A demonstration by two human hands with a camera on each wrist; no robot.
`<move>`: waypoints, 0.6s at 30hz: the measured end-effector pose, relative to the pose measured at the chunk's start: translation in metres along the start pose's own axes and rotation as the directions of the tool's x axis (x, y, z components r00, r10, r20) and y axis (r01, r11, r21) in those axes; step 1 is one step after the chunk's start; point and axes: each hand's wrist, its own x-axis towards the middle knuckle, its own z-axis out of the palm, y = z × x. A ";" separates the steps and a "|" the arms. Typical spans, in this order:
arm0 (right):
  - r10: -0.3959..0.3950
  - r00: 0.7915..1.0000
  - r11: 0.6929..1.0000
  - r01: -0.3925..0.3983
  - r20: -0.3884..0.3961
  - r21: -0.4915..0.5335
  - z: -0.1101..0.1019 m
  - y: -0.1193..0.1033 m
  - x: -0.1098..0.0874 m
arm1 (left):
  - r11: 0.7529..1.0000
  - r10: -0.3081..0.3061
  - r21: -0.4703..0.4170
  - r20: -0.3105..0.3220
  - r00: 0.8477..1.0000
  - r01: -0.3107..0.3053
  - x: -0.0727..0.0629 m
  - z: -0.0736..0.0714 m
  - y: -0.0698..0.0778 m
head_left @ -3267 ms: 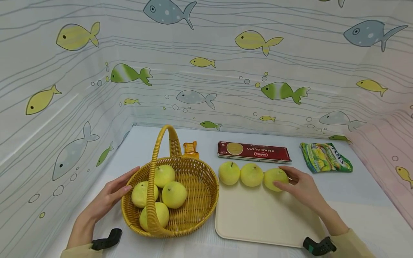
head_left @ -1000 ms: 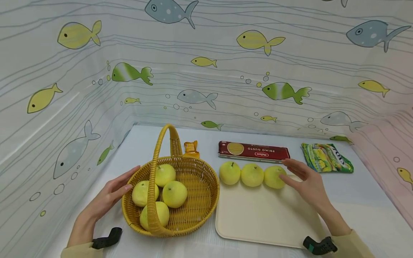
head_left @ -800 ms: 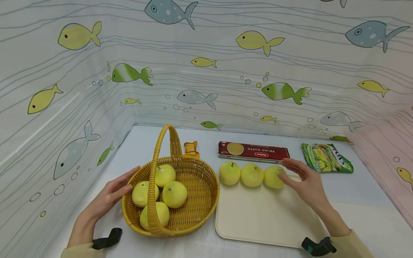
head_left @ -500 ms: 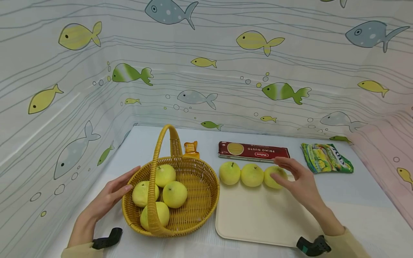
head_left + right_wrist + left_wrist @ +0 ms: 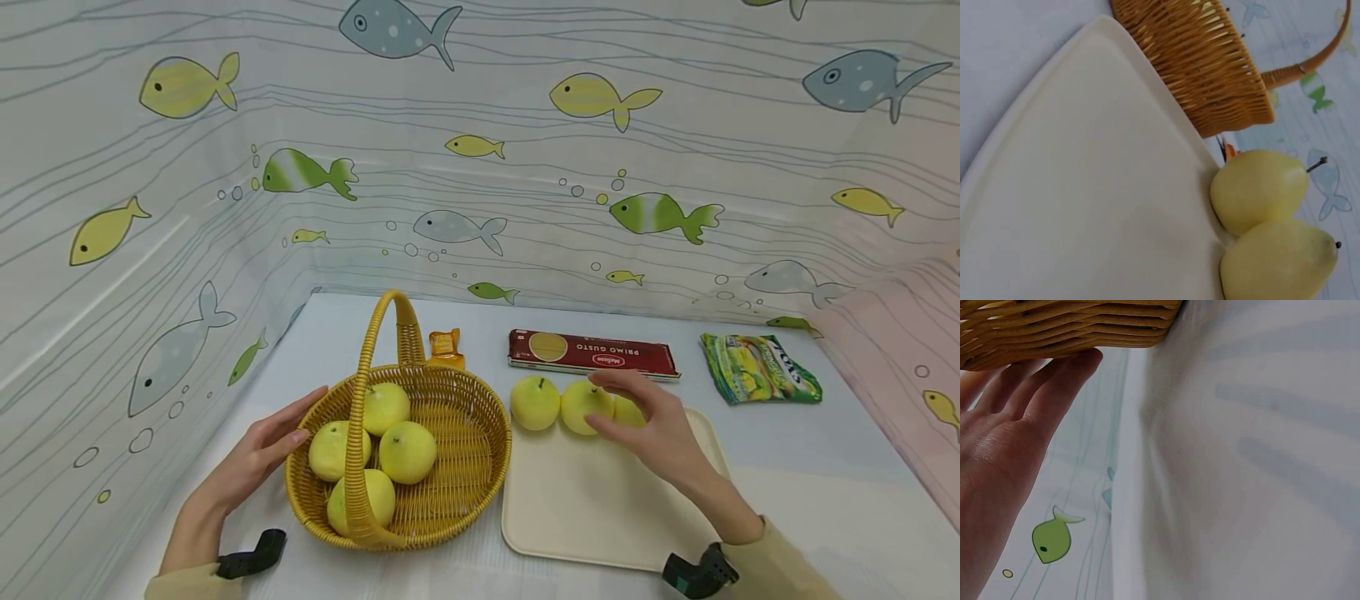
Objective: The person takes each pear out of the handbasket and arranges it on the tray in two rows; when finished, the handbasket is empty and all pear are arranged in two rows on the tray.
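My left hand (image 5: 258, 450) rests straight fingers against the left side of a wicker basket (image 5: 457, 467); the left wrist view shows the fingertips at its woven wall (image 5: 1085, 328). Inside the basket lie several yellow-green pears (image 5: 407, 452) under the tall handle. Three more pears stand in a row along the far edge of a cream tray (image 5: 592, 517). Over this row, my right hand (image 5: 667, 437) has thumb and fingers spread apart around the middle pear (image 5: 576, 410), holding nothing. It partly hides the right-hand pear (image 5: 628, 413). The left pear (image 5: 535, 403) is in full view.
Behind the pears lies a dark red biscuit pack (image 5: 592, 354). A green candy bag (image 5: 761, 369) is at the back right, and a small orange packet (image 5: 446, 348) sits behind the basket. Fish-printed sheets (image 5: 525, 183) wall the table at the back and sides.
My right hand let go of the right-hand pear, drew back slightly, then moved left to the middle pear. The left hand and the basket stayed put.
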 end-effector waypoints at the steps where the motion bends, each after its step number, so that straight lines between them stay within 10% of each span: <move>1: -0.007 1.000 1.000 0.007 0.009 -0.004 0.003 -0.001 0.001 | 1.000 -0.001 0.001 -0.001 1.000 0.001 0.000 0.000 0.000; 18: -0.061 0.986 0.997 0.054 0.156 0.051 0.053 -0.025 0.011 | 1.000 -0.001 -0.016 0.004 1.000 0.001 0.001 0.000 -0.001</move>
